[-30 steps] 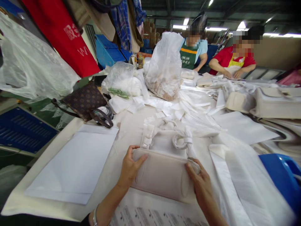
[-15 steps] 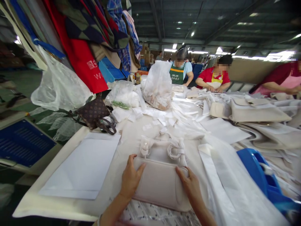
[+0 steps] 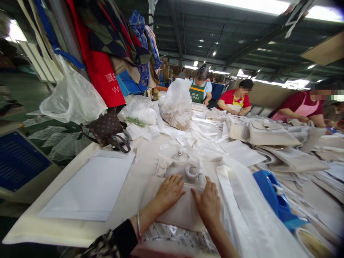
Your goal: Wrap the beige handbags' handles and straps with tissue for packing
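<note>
White paper sheet (image 3: 86, 186) lies far L on the cloth-covered table (image 3: 53, 229), w/ open room between it and the beige padded bag (image 3: 174, 216), which sits near the front edge. Our L hand (image 3: 169, 193) and R hand (image 3: 208, 204) lie flat on the bag, apart, fingers spread, no clamp. Wrapped bag handles (image 3: 193, 170) sit just behind; shiny printed plastic (image 3: 180, 242) lies under the near side. Brown monogram handbag (image 3: 104, 127) sits back L. Long white strap (image 3: 242, 204) lies just R, leaving little room; blue plastic crate (image 3: 274, 197) is beyond it. Vs. earlier, hands have moved off the bag's ends, now closer together.
</note>
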Demonstrator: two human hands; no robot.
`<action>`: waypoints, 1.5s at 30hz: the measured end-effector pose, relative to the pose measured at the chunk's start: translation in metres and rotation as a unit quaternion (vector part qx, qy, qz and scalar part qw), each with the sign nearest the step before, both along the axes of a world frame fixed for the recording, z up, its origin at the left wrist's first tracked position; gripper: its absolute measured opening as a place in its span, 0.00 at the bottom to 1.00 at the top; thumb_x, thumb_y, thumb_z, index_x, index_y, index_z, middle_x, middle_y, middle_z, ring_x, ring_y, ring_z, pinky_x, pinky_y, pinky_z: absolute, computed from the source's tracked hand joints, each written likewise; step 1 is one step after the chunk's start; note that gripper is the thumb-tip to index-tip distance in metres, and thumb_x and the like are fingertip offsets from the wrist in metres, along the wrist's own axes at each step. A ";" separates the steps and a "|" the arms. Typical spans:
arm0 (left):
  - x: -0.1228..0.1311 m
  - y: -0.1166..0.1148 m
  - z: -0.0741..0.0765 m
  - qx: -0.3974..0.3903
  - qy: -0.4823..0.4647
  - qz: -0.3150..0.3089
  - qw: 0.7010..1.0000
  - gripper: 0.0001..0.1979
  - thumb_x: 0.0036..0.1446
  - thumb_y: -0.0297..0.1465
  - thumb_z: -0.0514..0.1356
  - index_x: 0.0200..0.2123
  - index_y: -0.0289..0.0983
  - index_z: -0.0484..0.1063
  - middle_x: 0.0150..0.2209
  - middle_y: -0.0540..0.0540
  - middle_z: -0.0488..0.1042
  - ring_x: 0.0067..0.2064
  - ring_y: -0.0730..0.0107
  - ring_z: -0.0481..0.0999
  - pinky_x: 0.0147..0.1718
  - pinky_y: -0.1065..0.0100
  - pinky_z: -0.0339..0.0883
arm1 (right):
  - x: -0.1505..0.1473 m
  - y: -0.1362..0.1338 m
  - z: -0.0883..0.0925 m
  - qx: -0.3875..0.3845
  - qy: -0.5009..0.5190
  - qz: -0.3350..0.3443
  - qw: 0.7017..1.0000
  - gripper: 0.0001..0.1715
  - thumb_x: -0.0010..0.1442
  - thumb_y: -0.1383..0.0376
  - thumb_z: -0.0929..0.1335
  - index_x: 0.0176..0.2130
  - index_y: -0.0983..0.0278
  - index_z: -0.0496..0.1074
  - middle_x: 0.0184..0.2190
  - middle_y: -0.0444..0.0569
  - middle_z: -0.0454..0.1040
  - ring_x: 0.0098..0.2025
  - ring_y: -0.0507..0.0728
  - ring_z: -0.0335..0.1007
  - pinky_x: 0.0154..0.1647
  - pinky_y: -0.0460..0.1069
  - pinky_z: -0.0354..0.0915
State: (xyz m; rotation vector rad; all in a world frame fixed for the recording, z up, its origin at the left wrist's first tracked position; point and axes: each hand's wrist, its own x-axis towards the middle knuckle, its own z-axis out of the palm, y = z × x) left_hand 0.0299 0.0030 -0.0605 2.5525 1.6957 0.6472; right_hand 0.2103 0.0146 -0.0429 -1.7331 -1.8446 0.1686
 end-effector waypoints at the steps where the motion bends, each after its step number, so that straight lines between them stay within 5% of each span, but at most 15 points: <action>1: -0.001 -0.001 0.000 -0.001 -0.004 -0.004 1.000 0.17 0.61 0.35 0.59 0.52 0.36 0.66 0.60 0.37 0.65 0.61 0.54 0.63 0.60 0.53 0.57 | -0.005 0.003 0.006 0.064 -0.046 0.020 0.997 0.31 0.61 0.61 0.64 0.61 0.69 0.59 0.56 0.66 0.65 0.54 0.71 0.61 0.48 0.61 0.59; 3: -0.001 -0.003 0.003 -0.006 -0.011 -0.011 1.000 0.17 0.61 0.35 0.59 0.51 0.36 0.67 0.60 0.38 0.65 0.61 0.55 0.64 0.59 0.53 0.58 | -0.015 0.015 0.017 0.132 -0.115 0.092 0.980 0.31 0.60 0.70 0.62 0.62 0.65 0.58 0.56 0.61 0.66 0.56 0.69 0.57 0.52 0.61 0.54; 6: -0.002 -0.003 0.007 -0.020 -0.024 -0.010 0.999 0.17 0.60 0.35 0.60 0.51 0.35 0.68 0.58 0.38 0.66 0.59 0.55 0.65 0.58 0.55 0.59 | -0.025 0.038 0.028 0.113 -0.179 0.173 0.962 0.30 0.58 0.77 0.59 0.59 0.65 0.63 0.46 0.57 0.72 0.47 0.65 0.61 0.47 0.58 0.55; 11: -0.003 0.000 0.004 -0.027 -0.064 -0.006 0.998 0.17 0.58 0.35 0.61 0.50 0.35 0.68 0.58 0.39 0.67 0.59 0.56 0.65 0.60 0.56 0.58 | -0.022 0.052 0.033 0.101 -0.157 0.180 0.966 0.25 0.55 0.78 0.60 0.52 0.67 0.67 0.43 0.55 0.72 0.46 0.63 0.61 0.45 0.56 0.56; 17: -0.003 -0.009 0.006 0.003 -0.125 -0.004 0.992 0.20 0.55 0.27 0.59 0.52 0.35 0.65 0.56 0.37 0.66 0.60 0.55 0.63 0.60 0.53 0.58 | -0.042 0.031 0.002 0.088 -0.037 0.320 0.943 0.21 0.61 0.77 0.57 0.51 0.66 0.65 0.43 0.54 0.69 0.48 0.59 0.63 0.51 0.53 0.62; 20: -0.006 -0.016 0.011 0.086 -0.166 0.095 0.978 0.22 0.51 0.25 0.60 0.52 0.35 0.64 0.54 0.36 0.63 0.59 0.51 0.62 0.59 0.48 0.58 | -0.053 0.029 -0.019 0.090 -0.053 0.322 0.941 0.22 0.61 0.76 0.58 0.53 0.67 0.64 0.47 0.55 0.68 0.51 0.60 0.63 0.56 0.56 0.61; 24: -0.016 -0.005 0.021 0.169 -0.279 0.260 0.909 0.24 0.55 0.27 0.59 0.55 0.33 0.58 0.53 0.34 0.62 0.58 0.51 0.62 0.57 0.48 0.59 | -0.054 0.033 -0.027 0.106 -0.094 0.338 0.930 0.22 0.59 0.77 0.60 0.52 0.69 0.66 0.53 0.58 0.66 0.55 0.62 0.60 0.61 0.58 0.59; 29: -0.044 0.032 0.030 -0.011 -0.400 0.253 0.881 0.20 0.56 0.34 0.59 0.51 0.38 0.59 0.42 0.42 0.71 0.43 0.58 0.74 0.46 0.55 0.67 | -0.052 0.036 -0.025 0.122 -0.109 0.351 0.922 0.24 0.59 0.77 0.59 0.53 0.70 0.67 0.58 0.61 0.63 0.63 0.64 0.52 0.61 0.60 0.60; 33: -0.067 0.049 0.030 -0.123 -0.506 0.171 0.837 0.20 0.55 0.42 0.58 0.46 0.37 0.62 0.34 0.46 0.73 0.32 0.65 0.76 0.36 0.62 0.70 | -0.053 0.038 -0.030 0.116 -0.114 0.352 0.922 0.24 0.59 0.78 0.59 0.53 0.72 0.67 0.58 0.61 0.63 0.63 0.64 0.52 0.62 0.59 0.60; 36: -0.070 0.054 0.028 -0.146 -0.477 0.148 0.854 0.17 0.55 0.41 0.58 0.42 0.35 0.67 0.33 0.46 0.73 0.33 0.64 0.76 0.37 0.61 0.71 | -0.052 0.038 -0.035 0.121 -0.098 0.352 0.923 0.24 0.60 0.77 0.58 0.55 0.72 0.65 0.58 0.61 0.64 0.63 0.63 0.54 0.62 0.59 0.59; 40: -0.055 0.051 0.025 -0.069 -0.412 0.204 0.886 0.16 0.57 0.30 0.55 0.50 0.34 0.66 0.49 0.37 0.67 0.54 0.57 0.68 0.54 0.54 0.62 | -0.052 0.038 -0.037 0.129 -0.069 0.336 0.930 0.27 0.60 0.77 0.57 0.58 0.72 0.61 0.58 0.62 0.64 0.62 0.62 0.56 0.62 0.60 0.59; 45: -0.042 0.054 0.043 0.082 -0.149 0.277 0.946 0.23 0.60 0.29 0.54 0.59 0.33 0.60 0.58 0.34 0.60 0.62 0.49 0.56 0.60 0.49 0.54 | -0.053 0.036 -0.027 0.097 -0.082 0.346 0.930 0.18 0.62 0.74 0.59 0.50 0.69 0.67 0.57 0.60 0.64 0.62 0.62 0.54 0.62 0.58 0.60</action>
